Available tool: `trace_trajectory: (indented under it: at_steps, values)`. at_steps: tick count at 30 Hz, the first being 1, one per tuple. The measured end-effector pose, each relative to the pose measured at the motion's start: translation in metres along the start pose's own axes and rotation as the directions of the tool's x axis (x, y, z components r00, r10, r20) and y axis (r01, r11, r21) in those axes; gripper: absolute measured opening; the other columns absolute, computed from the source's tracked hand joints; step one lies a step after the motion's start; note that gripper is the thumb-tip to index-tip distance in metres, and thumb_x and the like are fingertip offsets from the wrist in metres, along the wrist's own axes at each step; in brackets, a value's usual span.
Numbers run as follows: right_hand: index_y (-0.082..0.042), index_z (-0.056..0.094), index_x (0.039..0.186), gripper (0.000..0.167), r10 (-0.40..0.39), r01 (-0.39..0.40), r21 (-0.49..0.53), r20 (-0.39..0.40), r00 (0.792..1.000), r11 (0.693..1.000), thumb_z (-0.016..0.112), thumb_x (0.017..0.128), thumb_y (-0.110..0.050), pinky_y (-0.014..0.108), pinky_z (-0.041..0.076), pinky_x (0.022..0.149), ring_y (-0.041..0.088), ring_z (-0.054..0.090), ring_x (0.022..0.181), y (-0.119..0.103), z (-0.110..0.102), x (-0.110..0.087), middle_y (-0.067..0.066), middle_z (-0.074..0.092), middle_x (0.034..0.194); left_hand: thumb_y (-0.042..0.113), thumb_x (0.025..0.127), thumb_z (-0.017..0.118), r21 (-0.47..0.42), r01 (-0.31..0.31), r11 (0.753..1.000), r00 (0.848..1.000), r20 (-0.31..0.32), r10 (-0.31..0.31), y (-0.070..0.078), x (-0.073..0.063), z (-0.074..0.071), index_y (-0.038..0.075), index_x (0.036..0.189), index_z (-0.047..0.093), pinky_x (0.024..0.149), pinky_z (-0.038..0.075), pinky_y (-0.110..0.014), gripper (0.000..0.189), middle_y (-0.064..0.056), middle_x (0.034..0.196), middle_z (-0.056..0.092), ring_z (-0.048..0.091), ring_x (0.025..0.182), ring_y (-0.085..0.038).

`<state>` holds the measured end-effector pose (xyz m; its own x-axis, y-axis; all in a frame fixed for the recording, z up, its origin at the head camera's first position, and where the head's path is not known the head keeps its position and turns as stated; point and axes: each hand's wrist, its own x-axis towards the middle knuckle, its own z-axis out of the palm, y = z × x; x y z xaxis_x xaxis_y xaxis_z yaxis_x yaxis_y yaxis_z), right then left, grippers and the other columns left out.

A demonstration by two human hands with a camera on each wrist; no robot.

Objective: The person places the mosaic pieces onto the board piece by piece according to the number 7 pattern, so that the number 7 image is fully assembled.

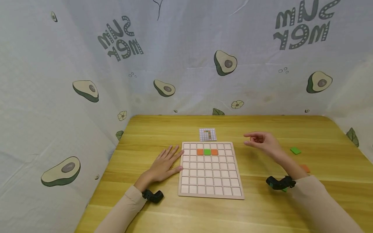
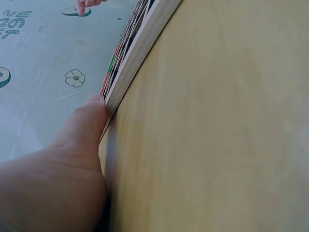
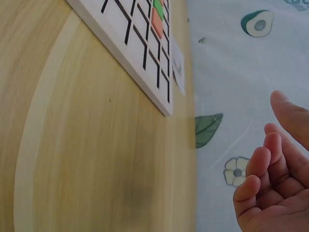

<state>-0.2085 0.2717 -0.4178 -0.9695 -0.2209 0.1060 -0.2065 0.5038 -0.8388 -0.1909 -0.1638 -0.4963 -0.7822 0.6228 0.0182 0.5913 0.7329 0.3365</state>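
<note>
Grid board: A pale square board (image 1: 209,174) with seven rows of seven recesses lay flat on the counter (image 1: 157,129), in front of the person and between the two hands.
Set tiles: Three tiles sat side by side in the second row from the far edge: an orange tile (image 1: 200,152) in the third recess from the left, a green tile (image 1: 207,152) in the fourth and another orange tile (image 1: 214,152) in the fifth.
Left hand: The left hand (image 1: 161,168) rested palm down on the counter with fingers spread; thumb and forefinger touched the board's left edge.
Right hand: The right hand (image 1: 263,141) was raised above the counter, to the right of the board's far corner. Its fingers were loosely bent around nothing, thumb apart from forefinger.
Pattern card: A small card (image 1: 208,134) with a printed grid and coloured cells lay just beyond the board; its finer detail was too small to read.
Loose tiles: A loose green tile (image 1: 295,150) and a loose orange tile (image 1: 305,168) lay to the right, near the right forearm. A further green piece (image 1: 284,190) showed partly below the black wrist camera (image 1: 280,183).
Backdrop: A pale cloth (image 1: 186,64) with printed avocados hung behind the counter.
</note>
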Motion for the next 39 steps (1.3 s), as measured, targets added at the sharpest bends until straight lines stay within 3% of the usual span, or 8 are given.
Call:
trace_trajectory:
  at_steps: [8,11,15,21,25,32,39]
  values:
    - [0.011,0.063,0.123,0.043,0.037,-0.039,-0.028,-0.075,0.996,0.999,0.071,0.095,-0.021,0.033,0.037,0.051,0.016,0.047,0.067,0.016,-0.032,-0.018,0.000,0.056,0.081,0.054,0.105,0.040,0.006,0.002,1.000,1.000,0.002,-0.002,-0.001,0.001,0.001,0.020,0.162,0.016,0.120,0.003,-0.052,0.070,-0.011,0.166,0.008,0.003,0.151,-0.035]
    - [-0.002,0.068,0.121,0.032,0.065,-0.067,-0.013,-0.087,0.994,0.998,0.071,0.095,-0.022,0.033,0.035,0.051,0.016,0.048,0.069,0.022,-0.044,-0.026,-0.003,0.058,0.083,0.053,0.105,0.040,0.007,0.001,1.000,1.000,0.001,-0.001,0.000,0.000,0.001,0.020,0.162,0.016,0.120,0.003,-0.052,0.070,-0.011,0.166,0.008,0.003,0.151,-0.035]
    - [-0.027,0.071,0.111,0.017,0.089,-0.088,0.010,-0.115,0.989,0.996,0.071,0.095,-0.020,0.033,0.035,0.051,0.015,0.048,0.070,0.031,-0.057,-0.038,-0.006,0.059,0.084,0.053,0.105,0.040,0.011,-0.001,1.000,1.000,0.001,0.001,0.001,-0.001,0.002,0.020,0.162,0.016,0.120,0.004,-0.052,0.070,-0.011,0.166,0.008,0.003,0.151,-0.035]
    - [-0.043,0.068,0.100,0.021,0.168,-0.164,0.039,-0.160,0.973,0.986,0.071,0.095,-0.023,0.030,0.038,0.051,0.011,0.050,0.071,0.046,-0.073,-0.052,-0.011,0.060,0.083,0.053,0.105,0.040,0.012,0.000,1.000,1.000,-0.002,0.000,0.000,0.000,0.001,0.020,0.162,0.016,0.120,0.004,-0.052,0.070,-0.011,0.166,0.008,0.003,0.151,-0.034]
    - [-0.046,0.067,0.098,0.022,0.198,-0.195,0.035,-0.182,0.963,0.980,0.071,0.096,-0.024,0.024,0.044,0.055,0.009,0.052,0.072,0.055,-0.081,-0.059,-0.013,0.060,0.083,0.054,0.105,0.040,0.009,-0.001,1.000,1.000,0.000,0.001,-0.001,0.001,0.001,0.020,0.162,0.016,0.120,0.004,-0.052,0.070,-0.010,0.166,0.008,0.002,0.151,-0.034]
    - [-0.034,0.069,0.109,0.015,0.204,-0.216,-0.037,-0.213,0.956,0.976,0.070,0.096,-0.028,0.019,0.049,0.061,0.005,0.053,0.076,0.072,-0.093,-0.071,-0.021,0.059,0.087,0.054,0.105,0.039,0.014,0.003,1.000,1.000,-0.001,-0.003,0.000,0.000,0.001,0.020,0.162,0.016,0.120,0.003,-0.052,0.070,-0.011,0.166,0.008,0.002,0.151,-0.034]
    - [-0.043,0.069,0.103,0.017,0.236,-0.242,0.007,-0.244,0.940,0.970,0.071,0.095,-0.028,0.017,0.047,0.060,-0.003,0.052,0.077,0.086,-0.099,-0.079,-0.026,0.058,0.087,0.052,0.105,0.041,0.008,-0.007,1.000,1.000,-0.026,0.007,0.002,-0.001,0.001,0.020,0.162,0.019,0.120,0.004,-0.054,0.069,-0.012,0.166,0.011,0.003,0.151,-0.036]
